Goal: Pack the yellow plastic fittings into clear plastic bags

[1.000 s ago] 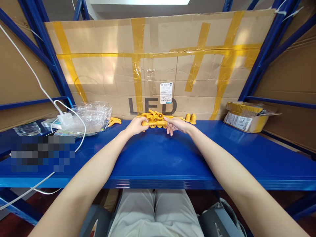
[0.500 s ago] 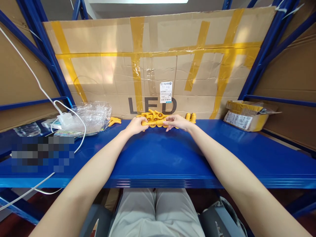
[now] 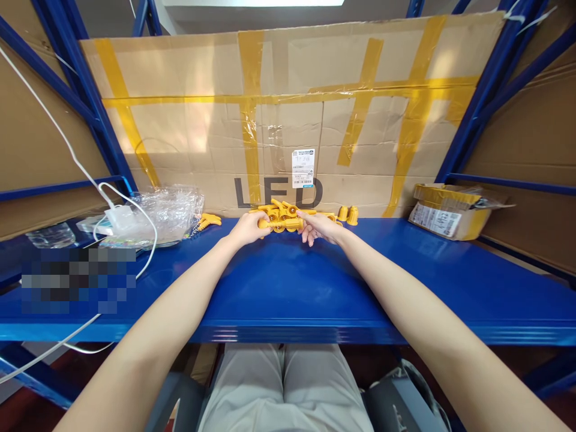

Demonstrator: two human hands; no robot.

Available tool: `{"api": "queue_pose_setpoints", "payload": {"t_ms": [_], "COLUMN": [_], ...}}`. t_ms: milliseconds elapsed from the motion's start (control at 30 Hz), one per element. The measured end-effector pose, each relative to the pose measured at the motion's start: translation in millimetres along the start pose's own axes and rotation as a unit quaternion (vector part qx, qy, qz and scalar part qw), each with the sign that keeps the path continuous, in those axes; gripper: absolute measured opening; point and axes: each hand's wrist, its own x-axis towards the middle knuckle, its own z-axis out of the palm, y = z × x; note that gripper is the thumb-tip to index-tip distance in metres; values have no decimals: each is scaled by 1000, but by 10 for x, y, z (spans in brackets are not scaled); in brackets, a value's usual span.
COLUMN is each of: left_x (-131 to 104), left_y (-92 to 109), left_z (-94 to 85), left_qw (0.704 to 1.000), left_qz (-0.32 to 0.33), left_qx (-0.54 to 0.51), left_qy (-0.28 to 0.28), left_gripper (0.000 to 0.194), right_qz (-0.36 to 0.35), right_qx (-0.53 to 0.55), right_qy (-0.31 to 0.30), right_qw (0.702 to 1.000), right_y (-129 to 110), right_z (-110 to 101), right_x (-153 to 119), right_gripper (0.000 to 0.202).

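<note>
In the middle of the blue shelf, my left hand point(image 3: 244, 230) is closed on one end of a yellow plastic piece point(image 3: 288, 223), which lies level and points right. My right hand point(image 3: 320, 227) is at its other end, with the fingertips touching or very near it; some fingers are spread below. Just behind both hands is a pile of yellow parts point(image 3: 279, 209), partly hidden by them. Two yellow caps point(image 3: 353, 215) stand upright to the right of the pile.
Yellow pieces point(image 3: 209, 221) lie left, beside clear plastic wrap point(image 3: 168, 210) and a white charger point(image 3: 119, 219) with cables. An open carton point(image 3: 450, 213) sits at the right. A taped cardboard sheet point(image 3: 198, 138) stands behind the blue shelf point(image 3: 297, 288).
The fingers of my right hand have loosened and moved slightly, showing more of the held piece's right end. My left hand keeps its hold in the same place.
</note>
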Motion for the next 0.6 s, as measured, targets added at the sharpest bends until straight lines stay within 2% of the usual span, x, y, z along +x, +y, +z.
{"api": "queue_pose_setpoints", "payload": {"t_ms": [267, 367, 600], "left_x": [15, 10, 2], "left_y": [-9, -7, -19], "left_z": [-1, -5, 8], "left_qw": [999, 999, 999], "left_qz": [-5, -9, 0], "left_qx": [45, 53, 45], "left_qy": [-8, -4, 7], "left_gripper": [28, 29, 26], "right_qz": [13, -24, -87], "right_qx": [-20, -22, -61], "right_qy": [-28, -40, -30], "right_qw": [999, 999, 994], "right_y": [-7, 7, 20], "right_z": [-8, -54, -104], "right_x": [-31, -40, -42], "right_gripper": [60, 45, 48]}}
